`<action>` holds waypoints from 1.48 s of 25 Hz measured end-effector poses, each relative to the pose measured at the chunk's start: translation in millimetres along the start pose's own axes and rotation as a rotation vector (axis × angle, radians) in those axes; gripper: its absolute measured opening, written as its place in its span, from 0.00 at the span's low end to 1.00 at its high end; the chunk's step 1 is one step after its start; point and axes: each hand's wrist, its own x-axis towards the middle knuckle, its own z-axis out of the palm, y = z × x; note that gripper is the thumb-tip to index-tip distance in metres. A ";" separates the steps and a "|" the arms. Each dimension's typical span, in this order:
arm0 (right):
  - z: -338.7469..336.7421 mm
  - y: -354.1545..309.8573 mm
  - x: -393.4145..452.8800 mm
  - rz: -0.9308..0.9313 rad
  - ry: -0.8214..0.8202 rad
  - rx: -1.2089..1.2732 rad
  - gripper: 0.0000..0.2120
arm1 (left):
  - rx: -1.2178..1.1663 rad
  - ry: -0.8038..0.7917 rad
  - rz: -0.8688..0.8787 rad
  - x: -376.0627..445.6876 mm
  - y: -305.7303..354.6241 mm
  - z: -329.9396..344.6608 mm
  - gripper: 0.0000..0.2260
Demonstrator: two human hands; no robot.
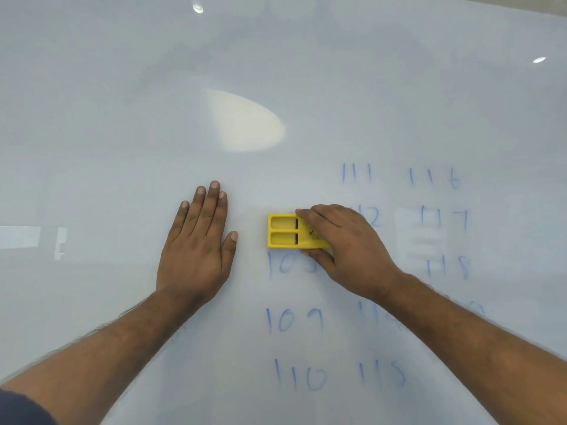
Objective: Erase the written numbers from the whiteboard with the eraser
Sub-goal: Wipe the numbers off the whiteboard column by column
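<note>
A white whiteboard (122, 133) fills the head view. My right hand (343, 243) grips a yellow eraser (283, 231) and presses it flat on the board, just above the blue number 108 (288, 266), whose end my thumb hides. My left hand (196, 240) lies flat on the board to the left of the eraser, fingers together, holding nothing. Blue numbers remain in columns: 109 (294, 320) and 110 (300, 375) below the eraser, 111 (357, 173) and 116 (435, 179) above right, 117 (445, 217), 118 (449, 266) and 115 (382, 374). My right arm covers others.
A bright oval light reflection (245, 121) shows on the board above my hands. Small lamp glints (539, 59) sit near the top and right. The board's left half and top carry no writing. A smeared patch (420, 237) lies between 117 and 118.
</note>
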 end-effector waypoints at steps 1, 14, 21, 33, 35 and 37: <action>-2.3 2.4 3.7 0.029 0.018 0.005 0.25 | 0.003 -0.002 -0.003 -2.8 0.7 0.7 0.28; 15.1 -30.2 -0.3 0.036 0.025 0.092 0.25 | -0.020 -0.030 0.002 -30.5 7.8 2.5 0.29; 8.3 -29.0 -38.3 -0.026 -0.120 0.050 0.23 | -0.017 -0.036 -0.006 -50.6 12.8 6.3 0.28; 20.4 -49.7 -17.9 0.080 0.011 0.108 0.23 | -0.023 -0.033 0.011 -68.5 17.0 10.0 0.28; 24.8 -56.1 -37.4 0.035 -0.028 0.091 0.22 | -0.023 -0.030 0.013 -69.9 17.4 9.7 0.28; 27.4 -58.0 -58.0 -0.003 -0.074 0.078 0.22 | -0.023 -0.024 0.007 -72.3 18.8 10.0 0.28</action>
